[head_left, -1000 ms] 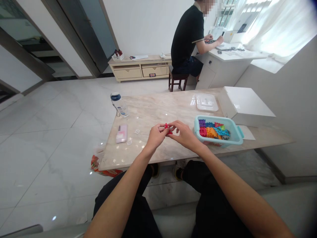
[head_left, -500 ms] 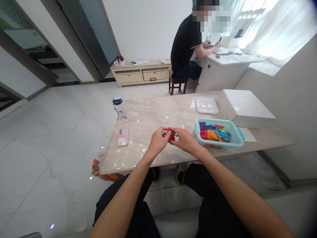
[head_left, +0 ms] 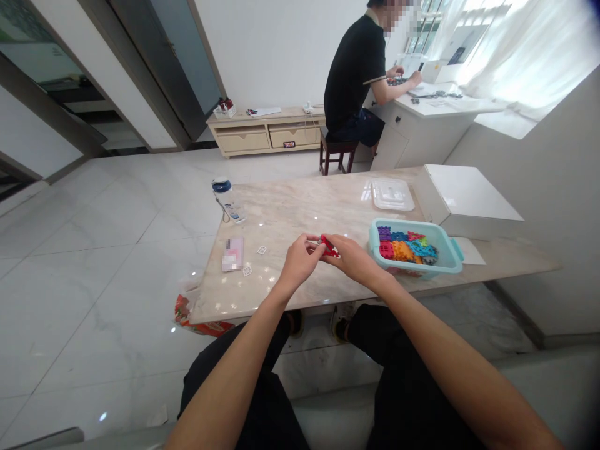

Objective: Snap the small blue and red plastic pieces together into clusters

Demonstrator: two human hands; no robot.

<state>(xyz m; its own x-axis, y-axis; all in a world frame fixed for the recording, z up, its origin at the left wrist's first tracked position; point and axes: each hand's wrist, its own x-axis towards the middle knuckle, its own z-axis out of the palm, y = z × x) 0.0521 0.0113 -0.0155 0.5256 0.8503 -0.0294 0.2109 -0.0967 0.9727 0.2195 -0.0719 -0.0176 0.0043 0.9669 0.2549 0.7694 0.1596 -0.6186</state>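
Observation:
Over the middle of the marble table, my left hand (head_left: pixel 301 257) and my right hand (head_left: pixel 350 255) meet around a small red piece (head_left: pixel 330 247). Fingers of both hands pinch it, and part of it is hidden behind them. To the right stands a light blue tub (head_left: pixel 450 265) holding purple, blue, red, orange and light blue plastic pieces (head_left: pixel 403 251). Two small white lattice pieces lie left of my hands, one (head_left: pixel 261 250) farther back and the other (head_left: pixel 247 270) beside a pink packet (head_left: pixel 233 255).
A bottle (head_left: pixel 229 200) lies at the table's (head_left: pixel 290 206) left edge. A clear lid (head_left: pixel 392 195) and a white box (head_left: pixel 473 194) are at the back right. Beyond, a person (head_left: pixel 354 75) sits at a white desk (head_left: pixel 435 103). A red bag (head_left: pixel 199 322) hangs low at the left.
The red piece is turned, showing more of its face beside my right fingers. My hands stay close together. The view has shifted slightly.

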